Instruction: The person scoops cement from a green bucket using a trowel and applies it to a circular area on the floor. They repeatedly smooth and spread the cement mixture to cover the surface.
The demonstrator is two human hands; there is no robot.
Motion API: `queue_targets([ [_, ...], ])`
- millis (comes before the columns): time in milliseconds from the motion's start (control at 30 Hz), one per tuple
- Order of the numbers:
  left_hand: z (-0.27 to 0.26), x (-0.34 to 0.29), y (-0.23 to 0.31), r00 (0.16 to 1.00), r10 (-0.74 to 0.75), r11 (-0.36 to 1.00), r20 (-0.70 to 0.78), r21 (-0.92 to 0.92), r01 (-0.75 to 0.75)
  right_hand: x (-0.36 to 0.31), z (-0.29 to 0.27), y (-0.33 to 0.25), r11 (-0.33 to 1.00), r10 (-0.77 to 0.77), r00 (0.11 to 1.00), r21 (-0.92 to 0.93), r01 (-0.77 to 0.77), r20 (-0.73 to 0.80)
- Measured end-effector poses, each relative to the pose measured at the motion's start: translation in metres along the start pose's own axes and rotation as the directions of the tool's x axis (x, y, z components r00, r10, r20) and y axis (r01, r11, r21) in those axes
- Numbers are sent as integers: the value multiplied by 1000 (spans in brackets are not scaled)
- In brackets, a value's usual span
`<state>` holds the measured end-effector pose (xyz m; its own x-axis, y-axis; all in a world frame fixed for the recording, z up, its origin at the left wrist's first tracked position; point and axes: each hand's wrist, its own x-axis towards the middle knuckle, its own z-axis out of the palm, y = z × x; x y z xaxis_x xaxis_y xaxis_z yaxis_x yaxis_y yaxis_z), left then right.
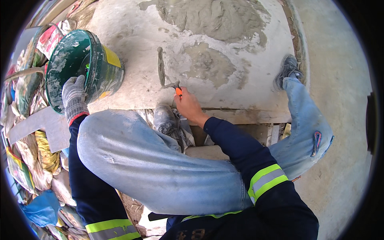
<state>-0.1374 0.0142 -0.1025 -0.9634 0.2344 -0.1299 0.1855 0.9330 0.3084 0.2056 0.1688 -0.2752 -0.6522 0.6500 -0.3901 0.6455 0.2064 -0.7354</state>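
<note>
My left hand (75,96), in a grey knitted glove with a red cuff, is closed on the near rim of a green bucket (107,78). The bucket is tipped on its side, its mortar-spattered mouth turned to the left. Bare, my right hand (189,105) is wrapped round the orange handle of a trowel (161,67). The mortar-coated blade appears almost edge-on above the pale board (132,48). Beyond and right of the trowel, a thin patch of grey mortar (210,64) is smeared on the board. A larger mortar spread (218,20) lies at the far side.
Several stuffed sacks (42,146) and a blue plastic scrap (42,208) are heaped along the left. A flat grey panel (38,126) lies over them. My shoes (165,119) are at the board's near edge and right side. Concrete floor (340,100) stretches to the right.
</note>
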Motion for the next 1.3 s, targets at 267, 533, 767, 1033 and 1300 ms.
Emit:
queue_targets([
  [267,9,5,-2,998,-62,993,33,-94,65,-31,-113,90,731,-223,872,-518,445,436],
  [533,7,6,-1,996,-74,992,43,-95,78,-3,-126,95,765,-248,901,-499,408,356],
  [767,8,11,-3,995,-90,993,42,-77,93,8,-173,58,905,8,945,-405,133,328],
  [1033,11,17,-11,997,-77,990,31,-115,80,7,-246,92,802,-205,941,-505,319,269],
  [1300,16,29,-26,996,-80,978,38,-191,86,-24,-262,134,609,-35,800,-622,492,599],
])
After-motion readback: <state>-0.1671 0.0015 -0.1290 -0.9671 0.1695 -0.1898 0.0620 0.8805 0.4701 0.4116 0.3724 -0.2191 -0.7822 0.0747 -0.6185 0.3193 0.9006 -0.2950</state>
